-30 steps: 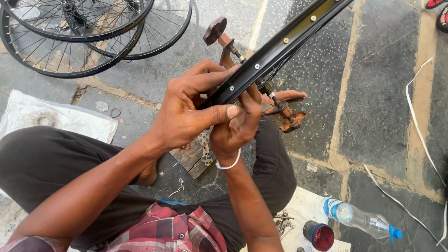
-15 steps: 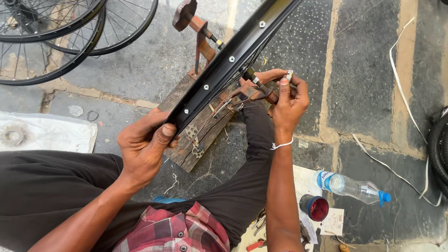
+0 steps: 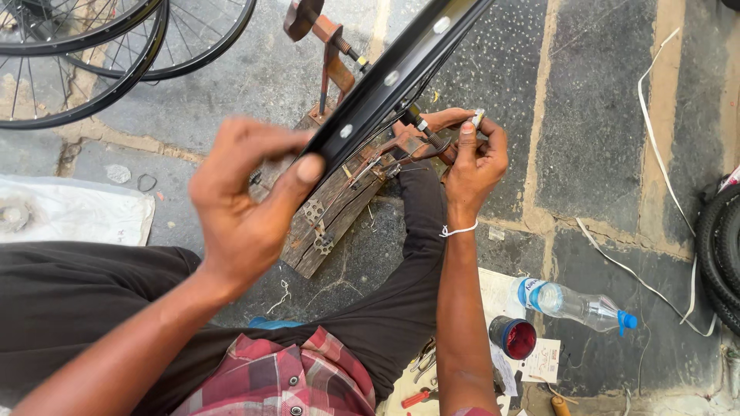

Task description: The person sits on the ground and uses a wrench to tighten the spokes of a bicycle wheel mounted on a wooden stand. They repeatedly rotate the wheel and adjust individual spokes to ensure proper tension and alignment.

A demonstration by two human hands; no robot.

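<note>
1. A person seated on a stone-paved floor grips a black bicycle rim with the left hand, thumb pressed against the rim's inner face and fingers curled round behind it; the fingertips are hidden by the rim.
2. The rim runs diagonally from the left hand up to the top edge of the frame, where it is cut off, so its full circle cannot be seen.
3. The right hand is closed on a small metal tool just below the rim; only a pale tip shows above the fingers, and its kind is hard to make out.
4. Beneath the rim lies a worn wooden block carrying a rusty metal stand; where the stand meets the rim is hidden.
5. Spoked wheels lie at upper left, cut off by the frame.
6. A clear plastic bottle with a blue cap and a small red-filled tin sit by the right forearm.
7. A black tyre is partly visible at the right edge.
8. A white cord trails across the paving.
</note>
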